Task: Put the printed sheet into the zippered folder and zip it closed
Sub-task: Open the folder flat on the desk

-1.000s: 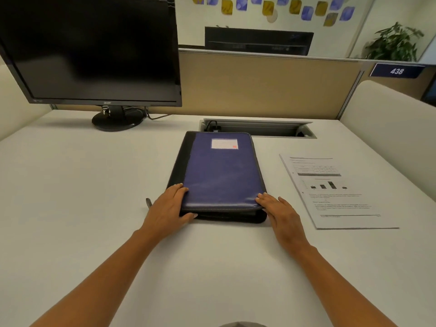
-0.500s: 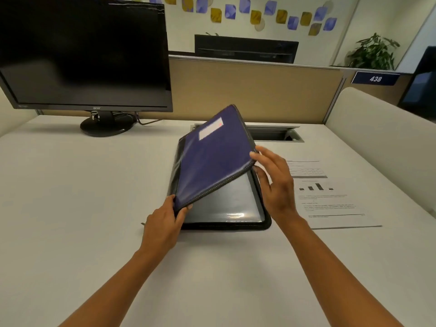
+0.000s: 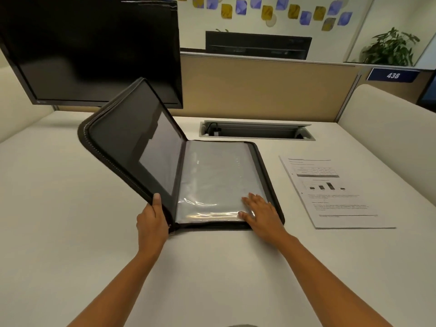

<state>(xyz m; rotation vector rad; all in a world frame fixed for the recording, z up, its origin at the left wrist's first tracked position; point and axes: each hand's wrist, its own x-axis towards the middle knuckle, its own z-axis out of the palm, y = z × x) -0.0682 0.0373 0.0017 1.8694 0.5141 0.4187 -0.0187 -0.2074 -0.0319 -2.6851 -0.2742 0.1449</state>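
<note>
The zippered folder (image 3: 212, 171) lies unzipped in the middle of the desk. Its cover (image 3: 132, 142) is swung up and over to the left, showing a dark inner side with a pocket. My left hand (image 3: 152, 223) grips the cover's near edge, thumb on the inside. Clear plastic sleeves fill the right half, and my right hand (image 3: 262, 213) rests flat on their near right corner. The printed sheet (image 3: 335, 194), with a table, a bar chart and text, lies flat on the desk to the right of the folder, untouched.
A black monitor (image 3: 94, 50) stands at the back left, just behind the raised cover. A cable slot (image 3: 257, 131) is set into the desk behind the folder. A beige partition (image 3: 259, 88) closes the back, and a padded divider (image 3: 389, 123) the right.
The cover has swung from closed, through half open, over to the left. My right hand let go of the cover's edge and came down onto the plastic sleeves.
</note>
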